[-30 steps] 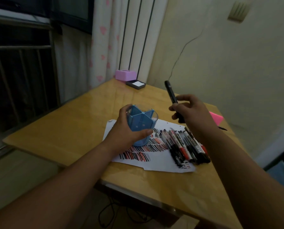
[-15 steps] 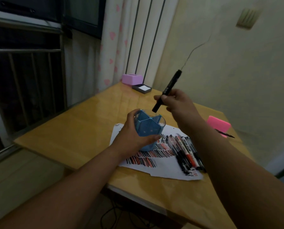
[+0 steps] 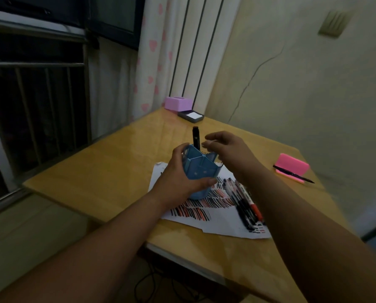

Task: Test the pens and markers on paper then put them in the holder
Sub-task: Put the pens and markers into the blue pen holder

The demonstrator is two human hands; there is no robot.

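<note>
Holder (image 3: 201, 171) mouth partly blocked — black marker (image 3: 196, 137) stands in the far compartment, right hand (image 3: 228, 149) hovers just above the rim, left hand (image 3: 178, 178) wraps the left wall. Pens (image 3: 246, 202) crowd right side of paper (image 3: 226, 226). Open table (image 3: 95, 178) left of holder — pink block (image 3: 292, 166) near right edge.

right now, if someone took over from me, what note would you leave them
Left hand grips the blue holder, which stands on the paper.
Right hand is open over the holder's rim, holding nothing.
Done: one black marker stands upright in the holder's far side.
Left: the other markers lie in a row on the paper, right of the holder, not yet in it.
</note>
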